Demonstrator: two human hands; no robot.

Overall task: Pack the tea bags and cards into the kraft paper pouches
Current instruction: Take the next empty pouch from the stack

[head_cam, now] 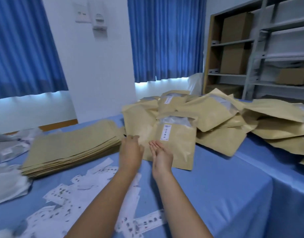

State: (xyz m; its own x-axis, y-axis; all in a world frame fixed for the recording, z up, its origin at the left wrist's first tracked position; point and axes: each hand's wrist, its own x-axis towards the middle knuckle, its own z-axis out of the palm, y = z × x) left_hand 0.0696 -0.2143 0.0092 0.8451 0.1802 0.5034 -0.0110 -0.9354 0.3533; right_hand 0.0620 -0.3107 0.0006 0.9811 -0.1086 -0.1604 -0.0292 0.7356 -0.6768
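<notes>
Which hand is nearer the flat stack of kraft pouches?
Left. The left hand is just right of the pouch stack; the right hand is farther right, over a labelled pouch.

Left hand [130, 148] rested at the left edge of a labelled kraft pouch [175, 143], grip blurred, right hand [160, 154] hovered flat-fingered over it, flat pouch stack [70, 148] lay at 9 o'clock, printed cards [61, 194] strewn at 7 o'clock, filled pouches [216, 114] heaped at 2 o'clock.

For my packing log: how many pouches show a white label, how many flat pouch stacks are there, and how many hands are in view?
Pouches showing a white label: 2
Flat pouch stacks: 1
Hands: 2, left hand, right hand
Total: 5
</notes>
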